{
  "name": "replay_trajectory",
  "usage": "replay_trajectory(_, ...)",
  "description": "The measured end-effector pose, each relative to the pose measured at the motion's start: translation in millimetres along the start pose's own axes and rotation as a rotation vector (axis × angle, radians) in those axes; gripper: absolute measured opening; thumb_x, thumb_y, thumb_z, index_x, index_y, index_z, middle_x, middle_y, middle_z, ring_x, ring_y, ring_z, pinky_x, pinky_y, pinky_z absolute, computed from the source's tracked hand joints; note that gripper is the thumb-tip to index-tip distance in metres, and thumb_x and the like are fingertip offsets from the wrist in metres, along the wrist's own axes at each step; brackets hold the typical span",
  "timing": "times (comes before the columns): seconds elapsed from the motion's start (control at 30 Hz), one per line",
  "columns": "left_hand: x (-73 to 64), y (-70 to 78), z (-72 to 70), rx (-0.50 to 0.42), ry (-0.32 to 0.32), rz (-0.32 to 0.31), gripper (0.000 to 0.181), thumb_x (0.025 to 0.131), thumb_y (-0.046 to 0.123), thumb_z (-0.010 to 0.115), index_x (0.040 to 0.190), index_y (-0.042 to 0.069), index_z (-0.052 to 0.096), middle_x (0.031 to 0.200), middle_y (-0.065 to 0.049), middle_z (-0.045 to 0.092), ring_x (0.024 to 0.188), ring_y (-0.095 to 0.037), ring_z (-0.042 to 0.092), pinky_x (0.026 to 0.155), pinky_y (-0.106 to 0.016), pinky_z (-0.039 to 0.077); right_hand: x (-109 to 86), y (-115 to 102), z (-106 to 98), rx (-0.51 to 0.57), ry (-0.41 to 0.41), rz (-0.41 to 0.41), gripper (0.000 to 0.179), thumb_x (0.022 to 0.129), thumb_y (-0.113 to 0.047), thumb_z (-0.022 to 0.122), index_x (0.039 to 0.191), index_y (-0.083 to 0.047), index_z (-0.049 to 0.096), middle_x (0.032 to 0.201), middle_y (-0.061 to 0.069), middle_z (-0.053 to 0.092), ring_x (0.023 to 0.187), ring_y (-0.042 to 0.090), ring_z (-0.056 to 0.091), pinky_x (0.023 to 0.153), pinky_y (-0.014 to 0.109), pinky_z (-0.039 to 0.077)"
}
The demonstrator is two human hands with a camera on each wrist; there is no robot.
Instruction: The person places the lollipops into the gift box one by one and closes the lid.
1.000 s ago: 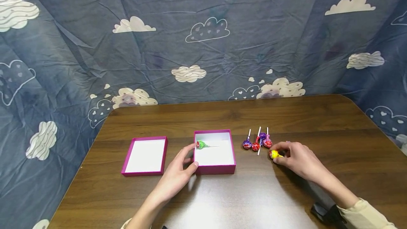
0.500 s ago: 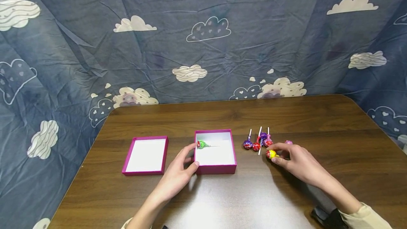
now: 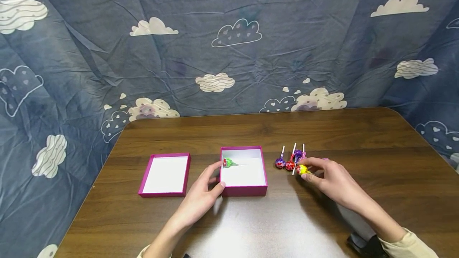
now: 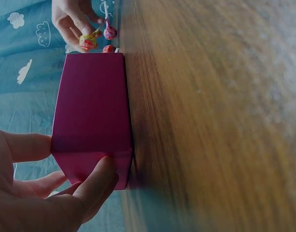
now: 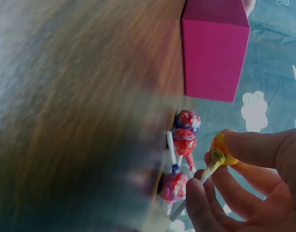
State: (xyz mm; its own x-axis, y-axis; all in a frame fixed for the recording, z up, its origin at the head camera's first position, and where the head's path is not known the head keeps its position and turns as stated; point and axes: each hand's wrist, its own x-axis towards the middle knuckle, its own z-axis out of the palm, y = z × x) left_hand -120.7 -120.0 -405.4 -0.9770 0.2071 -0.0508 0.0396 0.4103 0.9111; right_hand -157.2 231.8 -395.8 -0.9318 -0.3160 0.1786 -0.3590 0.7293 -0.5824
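My right hand (image 3: 338,180) pinches a yellow lollipop (image 3: 302,169) by its wrapped head, between thumb and fingers. In the right wrist view its stick (image 5: 179,211) points down past the fingers. Several lollipops lie close by: a purple one (image 3: 280,163), a red one (image 3: 289,165), another purple one (image 3: 298,154) and a pink one partly behind the fingers. My left hand (image 3: 198,200) rests against the left side of an uncovered magenta box (image 3: 245,191), thumb near its front corner and index finger at the rim. Inside, a green lollipop (image 3: 228,163) lies by the left wall.
The matching box lid (image 3: 187,178) lies with its white inside up, left of the box. All stand on a brown wooden table (image 3: 251,130). A blue cloth with clouds (image 3: 179,63) hangs behind it. Behind the right hand a bit of pink lollipop (image 3: 325,159) shows.
My right hand has moved left with the yellow lollipop, which now overlaps the lollipop group in the head view. The left hand stays against the box.
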Motion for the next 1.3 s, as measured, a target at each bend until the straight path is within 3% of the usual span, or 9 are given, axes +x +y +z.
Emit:
replay_trajectory(0.1, -0.3, -0.2, 0.2, 0.0, 0.001, 0.002, 0.055, 0.097, 0.019, 0.059, 0.149, 0.024, 0.041, 0.153, 0.001, 0.037, 0.126, -0.033, 0.049, 0.099, -0.06, 0.039, 1.5, -5, 0, 0.012, -0.012, 0.031, 0.03, 0.088, -0.013, 0.074, 0.118, -0.011, 0.069, 0.107, 0.009, 0.07, 0.085, 0.018, 0.068, 0.074, 0.044, 0.053)
replay_trajectory(0.2, -0.4, -0.5, 0.5, 0.003, 0.002, 0.003, 0.054, 0.097, 0.019, 0.059, 0.149, 0.024, 0.041, 0.153, 0.0, 0.037, 0.126, -0.033, 0.049, 0.099, -0.06, 0.039, 2.3, -10, 1, 0.027, -0.005, 0.037, 0.031, 0.089, -0.012, 0.073, 0.12, -0.011, 0.068, 0.108, 0.008, 0.07, 0.084, 0.017, 0.068, 0.07, 0.038, 0.052)
replay_trajectory(0.37, -0.8, -0.9, 1.2, 0.007, 0.006, -0.001, 0.055, 0.097, 0.02, 0.059, 0.148, 0.024, 0.042, 0.152, 0.001, 0.038, 0.125, -0.032, 0.05, 0.098, -0.058, 0.04, 4.0, -18, 4, 0.106, 0.02, 0.007, 0.032, 0.09, -0.008, 0.072, 0.121, -0.012, 0.067, 0.107, 0.006, 0.07, 0.08, 0.016, 0.068, 0.063, 0.028, 0.049)
replay_trajectory(0.53, -0.3, -1.7, 2.9, 0.002, 0.007, -0.001, 0.054, 0.097, 0.02, 0.059, 0.148, 0.025, 0.042, 0.152, 0.002, 0.038, 0.126, -0.032, 0.05, 0.099, -0.058, 0.039, 7.2, -25, 7, 0.134, 0.016, -0.02, 0.031, 0.091, -0.003, 0.068, 0.12, -0.015, 0.066, 0.101, 0.003, 0.07, 0.08, 0.018, 0.065, 0.062, 0.028, 0.048)
replay_trajectory(0.77, 0.3, -2.7, 4.7, -0.017, -0.003, -0.008, 0.054, 0.098, 0.021, 0.059, 0.149, 0.025, 0.041, 0.153, 0.002, 0.036, 0.127, -0.033, 0.048, 0.098, -0.059, 0.039, 11.0, -32, 15, 0.155, 0.014, -0.061, 0.029, 0.093, -0.001, 0.065, 0.12, -0.013, 0.064, 0.101, 0.002, 0.067, 0.084, 0.02, 0.056, 0.07, 0.029, 0.045)
replay_trajectory(1.1, 0.4, -2.2, 2.7, -0.013, -0.003, -0.008, 0.054, 0.098, 0.021, 0.058, 0.149, 0.024, 0.041, 0.153, 0.001, 0.037, 0.127, -0.033, 0.048, 0.098, -0.059, 0.039, 22.4, -49, 25, 0.235, 0.033, -0.085, 0.034, 0.095, -0.003, 0.062, 0.123, -0.022, 0.062, 0.107, -0.001, 0.066, 0.085, 0.02, 0.06, 0.072, 0.03, 0.047)
replay_trajectory(1.3, 1.2, -1.6, 0.2, -0.006, 0.013, -0.002, 0.053, 0.098, 0.021, 0.059, 0.148, 0.024, 0.042, 0.153, 0.0, 0.038, 0.127, -0.034, 0.048, 0.098, -0.06, 0.039, 33.3, -64, 30, 0.288, 0.023, -0.129, 0.033, 0.098, -0.009, 0.06, 0.127, -0.025, 0.061, 0.115, -0.007, 0.064, 0.094, 0.016, 0.059, 0.079, 0.032, 0.047)
